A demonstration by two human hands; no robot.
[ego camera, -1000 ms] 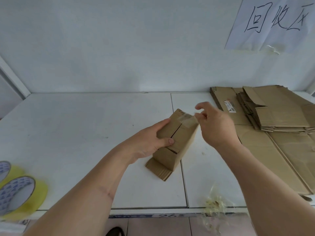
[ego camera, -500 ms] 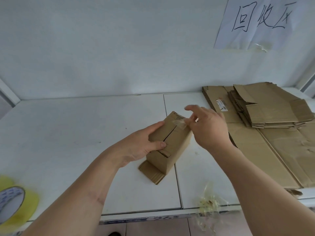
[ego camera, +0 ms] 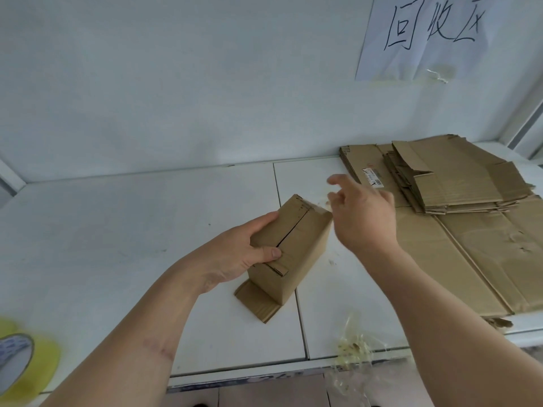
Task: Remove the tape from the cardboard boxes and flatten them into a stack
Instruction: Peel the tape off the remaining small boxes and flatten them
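Fingers of our right hand now hover loosely curled beside the small cardboard box, off the tape they pinched earlier; whether they hold tape, we cannot tell. Our left hand grips the box on the bench.

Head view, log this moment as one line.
left hand: grips small box | right hand: beside box top, grasp unclear | flattened stack: right | tape wad: table edge

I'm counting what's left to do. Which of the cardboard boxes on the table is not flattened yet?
Only the small box gripped by the left hand near the table's middle: it stands as a closed block, while the flattened boxes lie stacked at the right.
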